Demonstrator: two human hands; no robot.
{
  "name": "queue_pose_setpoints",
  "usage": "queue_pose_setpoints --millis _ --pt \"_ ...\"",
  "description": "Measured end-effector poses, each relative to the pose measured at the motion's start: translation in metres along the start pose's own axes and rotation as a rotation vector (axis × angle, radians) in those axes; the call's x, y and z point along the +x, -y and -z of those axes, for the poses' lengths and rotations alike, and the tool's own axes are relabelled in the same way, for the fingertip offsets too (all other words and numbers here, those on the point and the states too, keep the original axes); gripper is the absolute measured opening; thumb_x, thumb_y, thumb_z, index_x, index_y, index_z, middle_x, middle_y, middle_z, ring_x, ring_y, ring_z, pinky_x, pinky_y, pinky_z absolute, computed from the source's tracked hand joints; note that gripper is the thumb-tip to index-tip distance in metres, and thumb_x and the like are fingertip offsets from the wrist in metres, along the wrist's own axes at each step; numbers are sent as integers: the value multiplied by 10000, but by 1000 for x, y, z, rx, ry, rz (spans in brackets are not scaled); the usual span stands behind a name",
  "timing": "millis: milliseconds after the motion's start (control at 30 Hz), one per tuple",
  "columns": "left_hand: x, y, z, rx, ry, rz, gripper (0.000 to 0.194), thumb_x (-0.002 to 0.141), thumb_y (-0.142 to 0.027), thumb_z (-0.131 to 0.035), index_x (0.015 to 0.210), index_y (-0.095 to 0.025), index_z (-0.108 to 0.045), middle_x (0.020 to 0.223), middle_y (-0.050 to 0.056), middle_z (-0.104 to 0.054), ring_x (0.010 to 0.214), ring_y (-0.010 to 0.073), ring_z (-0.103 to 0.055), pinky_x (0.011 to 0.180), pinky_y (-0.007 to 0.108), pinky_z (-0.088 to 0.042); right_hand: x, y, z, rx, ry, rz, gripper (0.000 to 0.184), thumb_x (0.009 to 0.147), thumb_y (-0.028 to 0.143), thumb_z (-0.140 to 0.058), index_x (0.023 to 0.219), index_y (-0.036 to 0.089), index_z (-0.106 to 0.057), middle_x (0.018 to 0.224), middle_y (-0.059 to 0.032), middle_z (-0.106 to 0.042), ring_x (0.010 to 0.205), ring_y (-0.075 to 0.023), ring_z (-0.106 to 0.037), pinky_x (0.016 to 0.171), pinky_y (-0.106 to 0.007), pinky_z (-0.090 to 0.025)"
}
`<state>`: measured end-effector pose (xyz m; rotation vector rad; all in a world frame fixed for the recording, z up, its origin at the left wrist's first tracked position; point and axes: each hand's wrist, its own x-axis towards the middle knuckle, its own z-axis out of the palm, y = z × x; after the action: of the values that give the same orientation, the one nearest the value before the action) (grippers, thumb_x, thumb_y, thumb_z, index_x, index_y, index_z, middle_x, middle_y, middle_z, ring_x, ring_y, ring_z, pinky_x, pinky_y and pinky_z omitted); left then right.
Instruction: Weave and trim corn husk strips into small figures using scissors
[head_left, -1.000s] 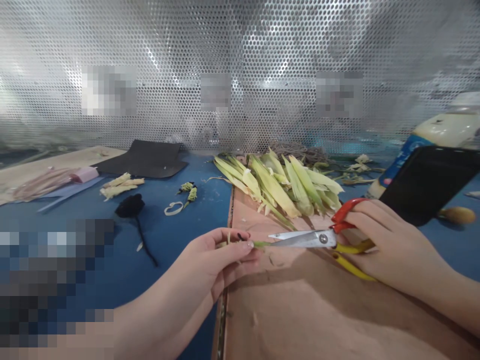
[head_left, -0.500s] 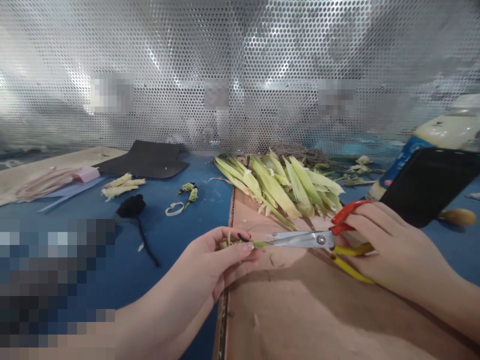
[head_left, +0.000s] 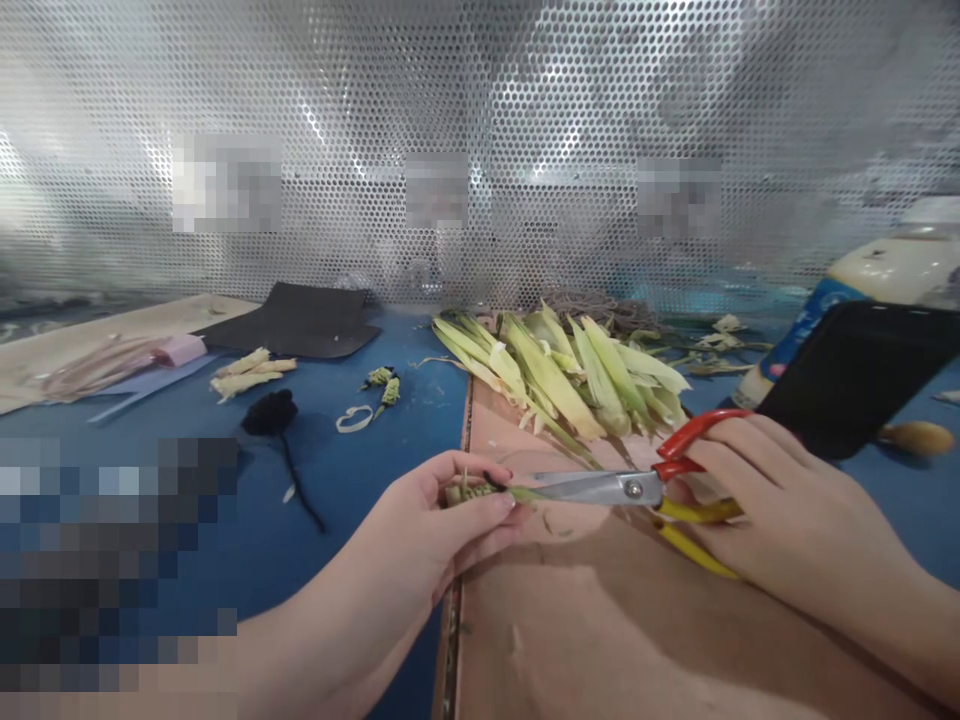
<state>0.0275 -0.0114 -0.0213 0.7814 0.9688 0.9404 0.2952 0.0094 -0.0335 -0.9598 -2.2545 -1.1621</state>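
Note:
My left hand [head_left: 431, 525] pinches a small green braided strip of husk [head_left: 466, 492], with a dark bit showing by the fingertips. Much of the strip is hidden behind the fingers. In my right hand [head_left: 795, 505] is a pair of scissors [head_left: 607, 488] with red and yellow handles. Their blades point left, and the tips meet the strip's green end just beyond my left fingertips. The blades look nearly closed. Behind both hands, a pile of pale green corn husks [head_left: 574, 375] lies on the brown board [head_left: 570, 640].
On the blue table [head_left: 405, 430] at left are small braided pieces [head_left: 386, 385], a black flower-like piece [head_left: 270, 412], pale husk pieces [head_left: 251, 375] and a black sheet [head_left: 300, 320]. A black phone [head_left: 855, 380] leans against a bottle [head_left: 877, 265] at right. A perforated metal panel [head_left: 480, 100] stands behind.
The scissors have shifted slightly left toward my left fingertips, and their blades have come closer together. My left hand keeps its pinch on the strip. The view has moved a little.

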Motion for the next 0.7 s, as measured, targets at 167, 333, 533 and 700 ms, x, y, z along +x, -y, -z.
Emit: queue_pose_setpoints --millis 167,333,533,700 --pt "-1 -2 -2 -4 -6 19 131 749 -118 -644 845 -155 -563 828 28 -661 811 100 -657 821 179 -510 2 1 0 -7 -10 -3 148 809 271 -471 705 173 -509 778 -100 -546 733 -222 -505 629 -331 -432" --pt "-1 -5 -4 -1 -48 47 119 748 -124 -646 833 -144 -565 813 41 -668 807 105 -660 805 172 -516 0 2 -1 6 5 -46 116 790 254 -501 712 169 -511 785 -94 -558 740 -227 -520 617 -332 -439" --pt "3 -1 -1 -49 -56 30 97 746 -100 -641 796 -150 -574 792 18 -670 770 87 -661 792 161 -520 0 3 -3 69 11 -110 149 797 288 -501 736 153 -510 779 -88 -558 736 -217 -542 618 -330 -458" --pt "4 0 1 -71 -58 21 98 743 -92 -642 774 -152 -571 797 19 -671 756 89 -659 783 161 -524 2 4 -3 61 4 -103 155 802 295 -493 719 164 -497 786 -95 -567 733 -217 -541 626 -333 -456"
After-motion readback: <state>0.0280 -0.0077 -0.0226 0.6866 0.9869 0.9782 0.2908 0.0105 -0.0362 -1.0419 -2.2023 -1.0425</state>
